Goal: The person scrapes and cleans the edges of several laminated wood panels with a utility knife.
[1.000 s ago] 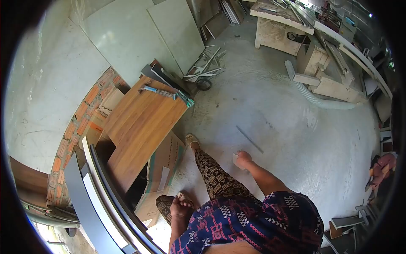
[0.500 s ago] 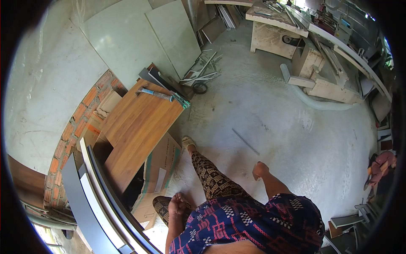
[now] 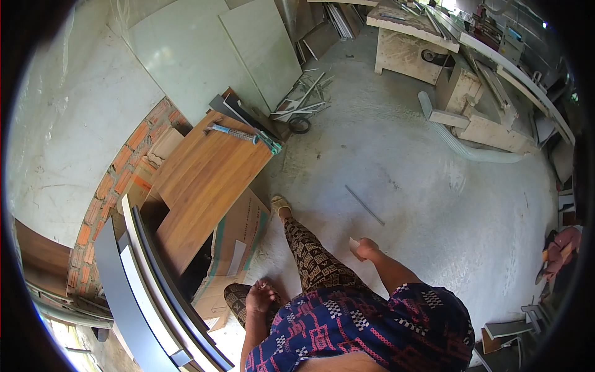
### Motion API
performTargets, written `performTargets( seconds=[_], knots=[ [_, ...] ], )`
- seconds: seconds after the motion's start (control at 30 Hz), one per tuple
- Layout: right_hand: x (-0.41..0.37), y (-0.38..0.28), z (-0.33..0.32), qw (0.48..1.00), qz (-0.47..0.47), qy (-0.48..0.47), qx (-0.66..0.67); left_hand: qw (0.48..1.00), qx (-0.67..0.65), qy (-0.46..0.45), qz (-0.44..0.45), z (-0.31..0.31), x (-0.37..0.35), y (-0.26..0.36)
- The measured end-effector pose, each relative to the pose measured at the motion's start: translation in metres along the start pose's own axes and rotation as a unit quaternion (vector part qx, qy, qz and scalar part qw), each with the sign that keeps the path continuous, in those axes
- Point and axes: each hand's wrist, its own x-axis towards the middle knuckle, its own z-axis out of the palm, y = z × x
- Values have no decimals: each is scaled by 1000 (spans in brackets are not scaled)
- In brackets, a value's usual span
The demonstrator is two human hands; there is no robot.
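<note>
In the head view, the right hand [image 3: 367, 248] was closed on a small pale piece [image 3: 354, 244], which jutted from the fingers over the floor [image 3: 434, 204]. The left hand [image 3: 261, 296] was held low beside the patterned trousers [image 3: 313, 257] with its fingers curled; whether they closed on anything could not be told.

The pale piece looked thin and light, likely easy to manage one-handed, though its stuff and stiffness could not be made out. A pinch across its flat near one end would probably have suited it, with only light pressure in case it bent or chipped.

To the left, the wood-grained board [image 3: 214, 180] lay over a cardboard box [image 3: 238, 248], with a hammer [image 3: 232, 132] near its far edge and a green tool [image 3: 271, 144] at the corner. The board's straight edge and the long panels [image 3: 133, 304] beside it bounded the left hand's side. The widest room for moving lay ahead and to the right, over the floor, where a thin strip [image 3: 364, 204] lay just beyond the right hand; the hose [image 3: 474, 152] and the machine [image 3: 406, 56] stood well apart.
</note>
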Motion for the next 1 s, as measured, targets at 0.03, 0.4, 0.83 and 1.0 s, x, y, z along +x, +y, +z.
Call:
performTargets(
  seconds=[0.03, 0.4, 0.83, 1.0],
  knots=[
    [4, 5, 4, 1000, 12, 2, 22, 1000, -1, -5, -2, 1, -1, 0],
    [-18, 29, -8, 999, 24, 10, 44, 1000, 0, -17, -15, -6, 8, -5],
    [10, -11, -7, 980, -17, 105, 166, 1000, 17, -12, -19, 28, -14, 0],
    [33, -17, 13, 922, -9, 84, 379, 999, 14, -33, -19, -13, 13, -8]
  ],
)
